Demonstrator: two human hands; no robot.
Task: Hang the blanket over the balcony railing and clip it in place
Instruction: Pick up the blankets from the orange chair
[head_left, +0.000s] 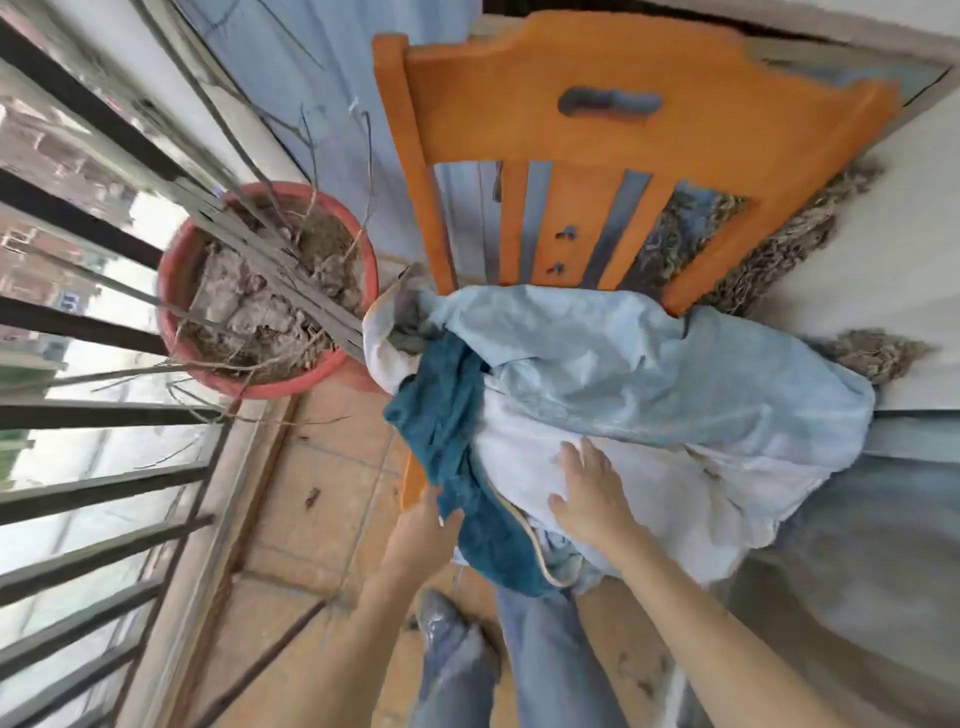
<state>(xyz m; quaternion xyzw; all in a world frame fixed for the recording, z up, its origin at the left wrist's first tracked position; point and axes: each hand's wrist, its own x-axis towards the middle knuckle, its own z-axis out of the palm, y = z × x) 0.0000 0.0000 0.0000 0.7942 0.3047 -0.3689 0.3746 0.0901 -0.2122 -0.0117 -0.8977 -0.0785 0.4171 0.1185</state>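
A heap of cloth lies on the seat of an orange wooden chair (623, 78): a pale blue and white blanket (649, 379) and a dark teal towel (452, 415) bunched at its left side. My right hand (589, 488) rests flat on the white part of the blanket, fingers spread. My left hand (434, 512) reaches under the teal towel at the chair's front left corner; its fingers are hidden by the cloth. The dark balcony railing (78, 322) runs along the left. No clips are in view.
A red plant pot (171, 291) with dry soil and bare twigs stands between the railing and the chair. Tiled floor (311, 493) lies in front of it. My legs in jeans (545, 665) stand just before the chair. A wall with dried plant debris is on the right.
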